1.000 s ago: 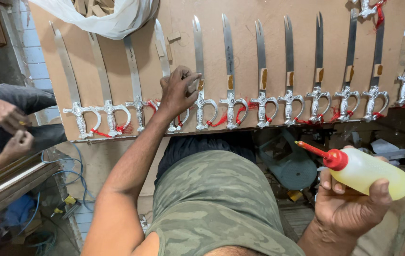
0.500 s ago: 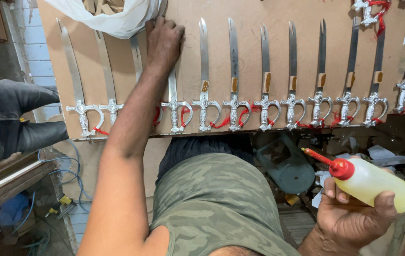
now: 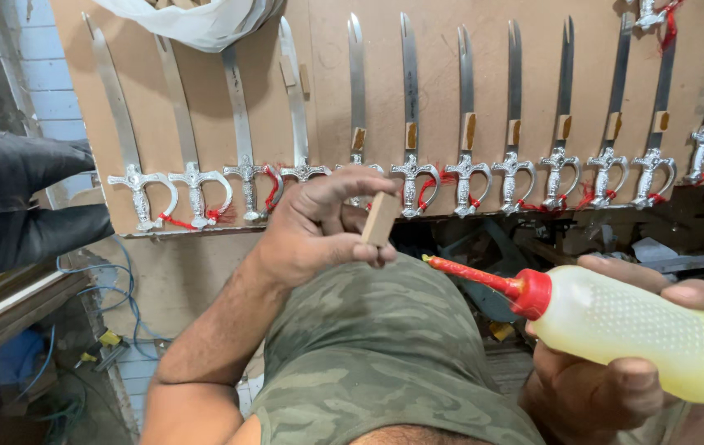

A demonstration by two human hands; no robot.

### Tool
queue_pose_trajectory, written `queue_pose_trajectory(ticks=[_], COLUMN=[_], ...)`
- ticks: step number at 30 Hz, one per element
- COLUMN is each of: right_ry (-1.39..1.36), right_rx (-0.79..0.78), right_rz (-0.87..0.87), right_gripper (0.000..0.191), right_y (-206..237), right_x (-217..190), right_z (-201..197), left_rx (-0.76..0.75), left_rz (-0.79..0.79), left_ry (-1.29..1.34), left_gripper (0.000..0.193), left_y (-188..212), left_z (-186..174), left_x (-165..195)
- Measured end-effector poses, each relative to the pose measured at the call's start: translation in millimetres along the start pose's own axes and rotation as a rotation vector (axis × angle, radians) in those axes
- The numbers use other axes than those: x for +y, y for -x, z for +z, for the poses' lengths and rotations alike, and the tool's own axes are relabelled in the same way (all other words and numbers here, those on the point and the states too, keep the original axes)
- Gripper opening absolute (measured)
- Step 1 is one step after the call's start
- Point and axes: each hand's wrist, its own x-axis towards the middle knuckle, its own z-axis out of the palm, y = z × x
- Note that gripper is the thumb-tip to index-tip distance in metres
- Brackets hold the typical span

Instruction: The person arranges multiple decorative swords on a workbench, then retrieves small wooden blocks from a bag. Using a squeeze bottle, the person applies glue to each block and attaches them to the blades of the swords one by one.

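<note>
My left hand (image 3: 319, 227) pinches a small tan wooden block (image 3: 380, 219) between thumb and fingers, just above my camouflage-clad knee (image 3: 368, 354). In my right hand (image 3: 616, 371) lies a soft yellowish glue bottle (image 3: 649, 334) with a red cap; its long red nozzle (image 3: 471, 274) points left, its tip a little right of and below the block. Behind them a wooden board (image 3: 204, 91) carries a row of several small swords with silver hilts (image 3: 414, 177) and red threads, most bearing a similar tan block on the blade.
A white plastic bag (image 3: 195, 21) hangs over the board's top. At the left edge sits another person in dark trousers (image 3: 14, 198). Blue cables (image 3: 63, 338) and tools lie on the floor at the lower left. Dark clutter (image 3: 616, 239) fills the space under the board.
My left hand has come down from the board toward my knee, now holding a small wooden block. The glue bottle has risen and moved closer to the block.
</note>
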Motion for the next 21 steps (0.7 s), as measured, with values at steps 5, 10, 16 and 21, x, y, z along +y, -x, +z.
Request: queue_pose_trajectory(ticks=[5, 10, 16, 21], right_ry=[0.338, 0.282, 0.369, -1.042], right_rx=[-0.081, -0.262, -0.221, -0.526], right_rz=[-0.053, 0.041, 0.14, 1.377], right_gripper=[0.054, 0.059, 0.056, 0.059], right_y=[4.4, -14.4, -12.1, -60.6], right_x=[-11.2, -43.9, -62.8, -74.4], right_z=[5.0, 13.0, 25.9, 32.9], left_rx=[-0.123, -0.134, -0.169, -0.142], left_rz=[0.094, 0.105, 0.085, 0.102], left_ry=[0.008, 0.061, 0.101, -0.023], left_gripper=[0.057, 0.055, 0.054, 0.057], left_y=[18.6, 26.4, 29.1, 29.2], left_z=[6.2, 1.5, 0.2, 2.0], left_x=[-1.2, -2.2, -0.7, 1.6])
